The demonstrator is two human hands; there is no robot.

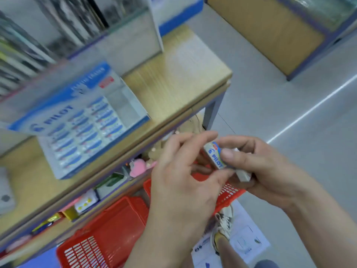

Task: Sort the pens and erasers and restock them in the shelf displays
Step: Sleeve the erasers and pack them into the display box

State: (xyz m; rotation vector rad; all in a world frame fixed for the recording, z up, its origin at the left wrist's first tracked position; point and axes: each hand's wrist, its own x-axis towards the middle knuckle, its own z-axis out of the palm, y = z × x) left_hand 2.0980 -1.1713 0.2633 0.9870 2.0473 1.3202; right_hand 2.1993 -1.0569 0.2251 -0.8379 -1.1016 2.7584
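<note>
Head view. Right hand (266, 171), fingers clenched with the thumb pressed on top, grasps a Pilot eraser (213, 156) and a second white eraser (244, 175) over the red basket (116, 229). Left hand (179, 182), fingers loosely spread, meets the Pilot eraser; grip cannot be told. Pilot display box (77, 120) lies part-filled on the wooden shelf (183, 74).

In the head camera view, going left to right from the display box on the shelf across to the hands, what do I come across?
Pilot display box → left hand → Pilot eraser → right hand, whose thumb presses on the eraser.
</note>
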